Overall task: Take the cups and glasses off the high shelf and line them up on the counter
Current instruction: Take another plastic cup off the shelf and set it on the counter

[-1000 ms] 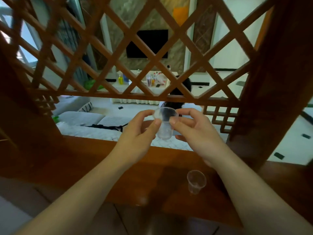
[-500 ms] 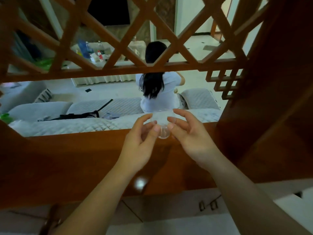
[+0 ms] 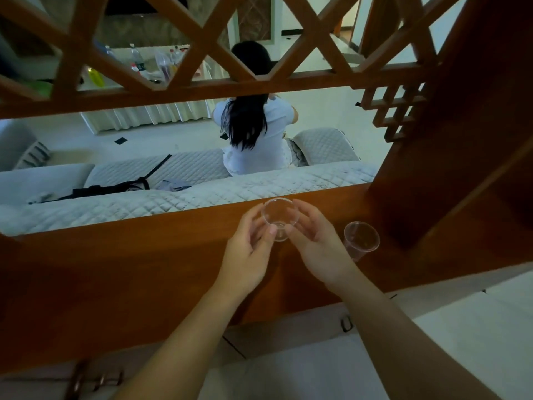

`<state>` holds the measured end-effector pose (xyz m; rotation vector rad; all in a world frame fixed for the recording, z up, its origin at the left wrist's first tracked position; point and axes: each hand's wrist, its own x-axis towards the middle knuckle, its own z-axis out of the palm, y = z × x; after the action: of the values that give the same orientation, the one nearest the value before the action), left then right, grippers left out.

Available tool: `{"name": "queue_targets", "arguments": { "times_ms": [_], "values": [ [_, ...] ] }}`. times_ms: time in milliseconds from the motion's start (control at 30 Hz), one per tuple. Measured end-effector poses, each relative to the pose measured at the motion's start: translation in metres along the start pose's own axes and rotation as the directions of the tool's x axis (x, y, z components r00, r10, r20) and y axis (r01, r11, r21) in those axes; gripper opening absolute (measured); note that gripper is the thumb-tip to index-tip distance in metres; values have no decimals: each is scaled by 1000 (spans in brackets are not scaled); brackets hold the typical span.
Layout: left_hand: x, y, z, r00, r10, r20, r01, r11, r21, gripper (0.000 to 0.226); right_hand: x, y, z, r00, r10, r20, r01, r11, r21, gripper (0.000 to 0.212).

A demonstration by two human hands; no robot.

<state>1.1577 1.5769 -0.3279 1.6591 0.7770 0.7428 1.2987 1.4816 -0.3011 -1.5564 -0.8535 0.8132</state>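
A small clear plastic cup [image 3: 279, 217] stands upright at the wooden counter [image 3: 150, 264], between my two hands. My left hand [image 3: 245, 255] touches its left side with thumb and fingers, and my right hand [image 3: 320, 246] cups its right side. Whether its base touches the wood I cannot tell. A second clear cup [image 3: 361, 239] stands upright on the counter just right of my right hand, close to the thick wooden post [image 3: 450, 168].
A wooden lattice screen [image 3: 202, 53] hangs above the counter. Beyond the opening a person [image 3: 253, 134] sits with their back to me on a grey quilted sofa [image 3: 129, 197]. A table with bottles [image 3: 150, 67] stands farther back. White floor lies below the counter.
Both hands have brought the cup down from chest height to the counter, left of the standing cup. My view has tilted downward.
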Motion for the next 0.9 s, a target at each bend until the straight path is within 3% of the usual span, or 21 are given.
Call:
{"name": "queue_targets", "arguments": {
  "times_ms": [267, 567, 900],
  "values": [
    [1, -28, 8, 998, -22, 61, 21, 1000, 9, 54, 4, 27, 5, 995, 102, -1, -102, 995, 13, 56],
    [6, -36, 11, 994, -70, 79, 69, 998, 8, 61, 9, 29, 7, 969, 243, -32, -232, 952, 201, 23],
    [8, -42, 11, 989, -113, 95, 112, 994, 19, 56, 21, 43, 12, 948, 317, -30, -303, 928, 217, 26]
  ]
}}
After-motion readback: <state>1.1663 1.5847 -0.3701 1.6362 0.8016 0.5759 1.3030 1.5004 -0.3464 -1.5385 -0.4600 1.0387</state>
